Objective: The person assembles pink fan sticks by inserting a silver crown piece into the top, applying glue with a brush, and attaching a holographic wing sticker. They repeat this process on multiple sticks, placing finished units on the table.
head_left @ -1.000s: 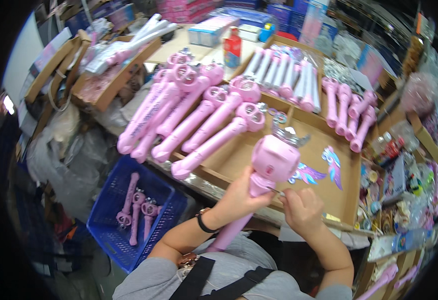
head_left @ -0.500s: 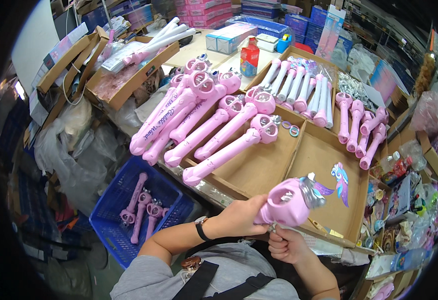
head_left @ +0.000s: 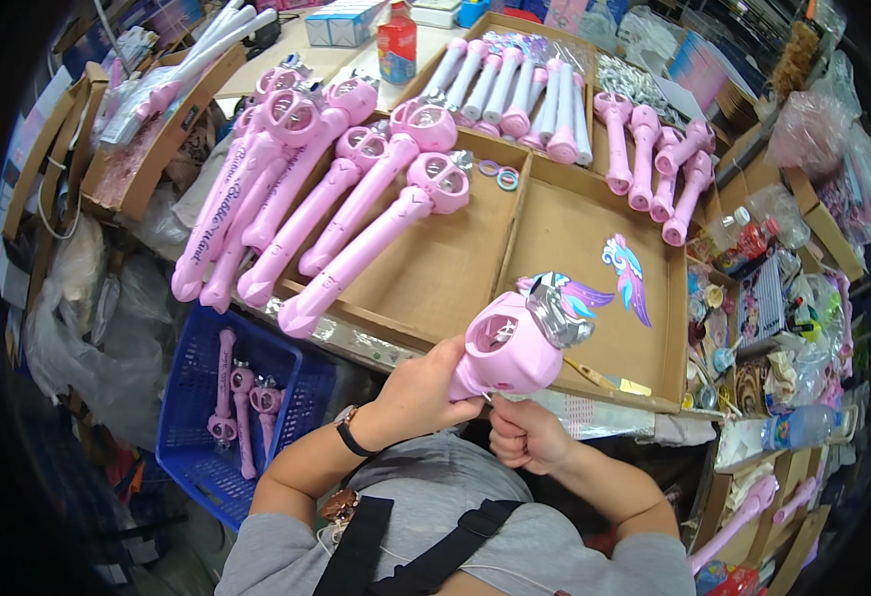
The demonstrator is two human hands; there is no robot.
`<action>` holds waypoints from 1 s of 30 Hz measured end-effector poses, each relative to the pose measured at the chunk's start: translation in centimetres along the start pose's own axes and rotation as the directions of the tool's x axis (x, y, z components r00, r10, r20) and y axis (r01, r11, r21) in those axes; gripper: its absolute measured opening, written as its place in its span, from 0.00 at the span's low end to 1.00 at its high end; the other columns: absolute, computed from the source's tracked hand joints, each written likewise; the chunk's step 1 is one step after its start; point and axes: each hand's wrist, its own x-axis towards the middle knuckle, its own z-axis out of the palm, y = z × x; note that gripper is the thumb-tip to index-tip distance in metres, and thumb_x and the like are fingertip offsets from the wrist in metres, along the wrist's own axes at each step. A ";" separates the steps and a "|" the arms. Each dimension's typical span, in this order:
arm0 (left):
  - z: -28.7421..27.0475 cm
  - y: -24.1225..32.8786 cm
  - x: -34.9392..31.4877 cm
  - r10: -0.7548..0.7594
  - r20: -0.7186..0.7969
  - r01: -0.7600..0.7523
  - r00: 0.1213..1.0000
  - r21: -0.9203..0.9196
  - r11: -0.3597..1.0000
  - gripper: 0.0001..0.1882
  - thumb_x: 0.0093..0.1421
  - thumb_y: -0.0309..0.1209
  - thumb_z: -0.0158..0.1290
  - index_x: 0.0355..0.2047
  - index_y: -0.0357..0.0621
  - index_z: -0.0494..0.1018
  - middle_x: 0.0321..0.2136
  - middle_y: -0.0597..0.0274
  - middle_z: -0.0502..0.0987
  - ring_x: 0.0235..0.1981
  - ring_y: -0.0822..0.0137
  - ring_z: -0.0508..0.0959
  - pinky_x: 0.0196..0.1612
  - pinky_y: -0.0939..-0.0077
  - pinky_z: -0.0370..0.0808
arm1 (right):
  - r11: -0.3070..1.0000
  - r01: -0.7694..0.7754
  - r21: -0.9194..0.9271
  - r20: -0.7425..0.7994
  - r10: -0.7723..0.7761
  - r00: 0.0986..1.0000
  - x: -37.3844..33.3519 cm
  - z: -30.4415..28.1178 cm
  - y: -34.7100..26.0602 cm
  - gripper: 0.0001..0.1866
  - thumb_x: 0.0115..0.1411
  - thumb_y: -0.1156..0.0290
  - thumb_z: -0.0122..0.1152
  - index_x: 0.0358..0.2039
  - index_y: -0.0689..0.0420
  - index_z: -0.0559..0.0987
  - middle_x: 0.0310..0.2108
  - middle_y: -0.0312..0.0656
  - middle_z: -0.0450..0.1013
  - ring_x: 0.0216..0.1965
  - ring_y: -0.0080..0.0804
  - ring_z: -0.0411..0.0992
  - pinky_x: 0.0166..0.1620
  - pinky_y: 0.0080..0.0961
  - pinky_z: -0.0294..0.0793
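My left hand is wrapped round the neck of a pink toy wand, whose hollow round head points up and away from me. A silver crown-like piece tops the head. Just below it, my closed right hand pinches something small, thin and pale against the wand's underside; what it is I cannot make out. Behind the wand, purple-and-blue wing pieces lie in a shallow cardboard tray. Several similar long pink wands rest across the tray's left part.
Pink-and-white handles fill the far compartment, and shorter pink handles lie right of them. Coloured rings and a brush lie in the tray. A blue basket with wands stands low left. A red bottle stands at the back.
The view has shifted, so the tray and wands sit further left and higher. Both hands keep the wand between them; its silver-topped head shows more clearly now.
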 end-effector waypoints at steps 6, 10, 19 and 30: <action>0.2 -1.9 0.6 0.038 0.125 -0.019 0.991 -0.150 0.989 0.37 0.41 0.38 0.62 0.48 0.37 0.58 0.36 0.39 0.73 0.36 0.45 0.76 0.37 0.62 0.74 | 0.964 -0.137 0.227 0.255 0.077 0.964 -0.5 0.2 0.3 0.22 0.65 0.50 0.37 0.19 0.50 0.61 0.09 0.26 0.48 0.10 0.15 0.42 0.11 0.14 0.41; -0.3 -2.9 1.2 -0.256 0.310 0.399 0.916 -0.767 0.502 0.32 0.49 0.33 0.60 0.50 0.41 0.55 0.36 0.51 0.74 0.23 0.66 0.77 0.25 0.74 0.75 | 0.337 0.301 -0.892 -0.045 -0.729 0.683 -1.9 1.1 -0.2 0.12 0.60 0.62 0.53 0.34 0.58 0.67 0.13 0.36 0.62 0.11 0.26 0.59 0.17 0.22 0.60; -0.5 -3.3 1.7 -0.143 0.341 0.359 0.929 -0.925 0.126 0.29 0.53 0.45 0.52 0.48 0.39 0.61 0.34 0.54 0.73 0.22 0.68 0.75 0.23 0.79 0.74 | -0.420 -0.034 -0.907 0.406 -0.892 0.198 -0.5 3.0 -2.1 0.10 0.47 0.71 0.66 0.31 0.56 0.76 0.18 0.37 0.63 0.19 0.33 0.65 0.22 0.27 0.64; -0.5 -2.0 1.4 -0.254 0.300 0.367 0.920 -0.886 0.282 0.31 0.51 0.35 0.57 0.52 0.41 0.55 0.33 0.59 0.72 0.23 0.68 0.75 0.26 0.77 0.74 | -0.527 -0.051 -0.848 0.496 -0.825 0.272 -0.2 3.1 -3.4 0.10 0.47 0.76 0.63 0.33 0.56 0.77 0.21 0.39 0.63 0.21 0.35 0.65 0.22 0.29 0.65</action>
